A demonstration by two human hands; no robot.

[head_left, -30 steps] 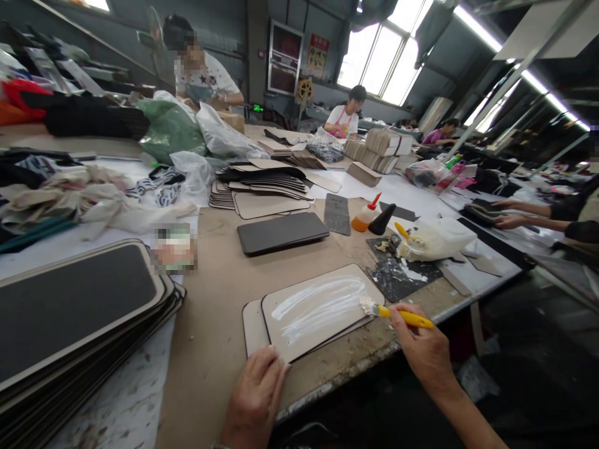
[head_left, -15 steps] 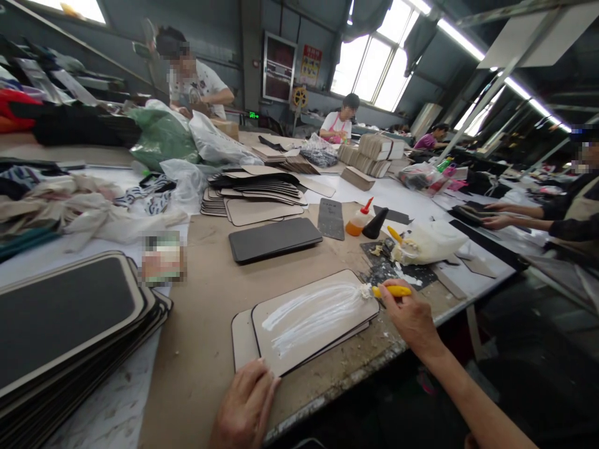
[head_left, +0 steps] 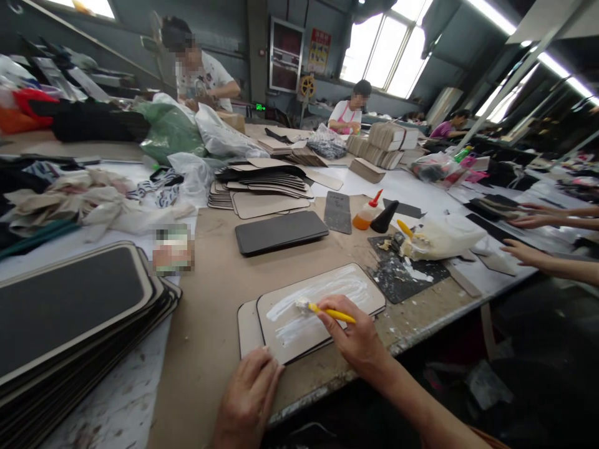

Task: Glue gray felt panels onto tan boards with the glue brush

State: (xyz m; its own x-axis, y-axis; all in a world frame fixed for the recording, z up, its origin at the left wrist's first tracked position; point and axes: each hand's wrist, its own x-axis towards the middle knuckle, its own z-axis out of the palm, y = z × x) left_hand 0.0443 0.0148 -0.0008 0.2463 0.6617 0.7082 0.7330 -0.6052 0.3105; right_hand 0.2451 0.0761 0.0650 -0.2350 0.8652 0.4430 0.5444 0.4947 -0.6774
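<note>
My right hand (head_left: 353, 330) is closed around a yellow-handled brush (head_left: 340, 315). Its bristle end, loaded with white paste, touches a beige board (head_left: 337, 324) with rounded corners and a dark edge. White streaks of paste (head_left: 322, 299) cover much of that board's middle. Beneath it, another beige board (head_left: 247, 324) sticks out to the left. My left hand (head_left: 253, 390) lies at the near left corner of these boards, fingers extended with the tips on the edge; its thumb is hidden.
A dark board (head_left: 281, 232) lies behind. Tall board stacks stand at left (head_left: 70, 305) and at the back (head_left: 262, 187). To the right are a red-tipped glue bottle (head_left: 367, 212), a black cone (head_left: 384, 216) and a paste bag (head_left: 444, 237). A co-worker's hand (head_left: 524, 252) reaches in at right.
My right hand has drawn the brush leftward from the board's far right corner to its middle. The white streaks look more spread. A co-worker's hand has come in at right. My left hand stays put.
</note>
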